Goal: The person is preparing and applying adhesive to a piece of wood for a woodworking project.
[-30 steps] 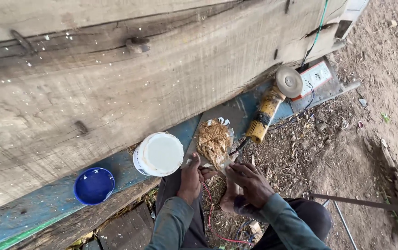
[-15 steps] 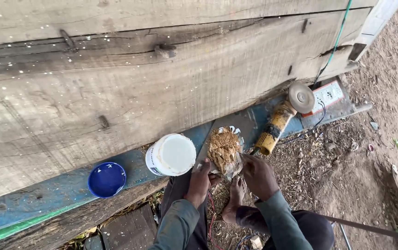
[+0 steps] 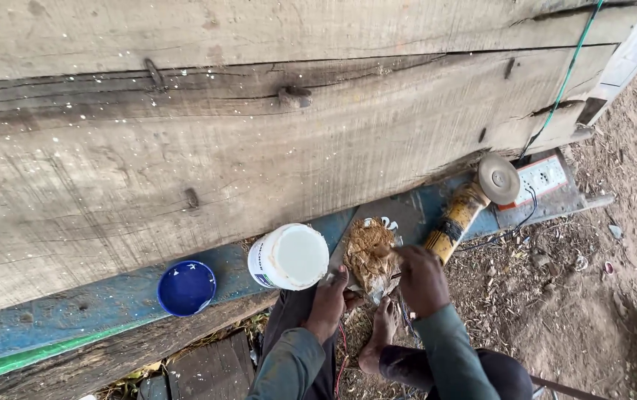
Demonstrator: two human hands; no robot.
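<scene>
A pile of brown fibrous paste (image 3: pixel 367 252) lies on a small flat board (image 3: pixel 400 215) set on a blue plank. My left hand (image 3: pixel 329 300) grips the board's near edge. My right hand (image 3: pixel 418 278) reaches into the pile from the right, fingers closed on a thin tool whose tip is buried in the paste. A white tub (image 3: pixel 289 257) full of white stuff stands just left of the board.
A blue lid (image 3: pixel 186 287) lies left of the tub on the blue plank (image 3: pixel 74 315). A yellow angle grinder (image 3: pixel 467 204) rests to the right beside a white power strip (image 3: pixel 544 178). Big weathered timber hull (image 3: pixel 259 126) rises behind. My bare foot (image 3: pixel 378 333) is on dirt ground.
My right hand moved up from the board's near edge into the paste pile. The left hand stays on the board's edge. The camera view shifted left.
</scene>
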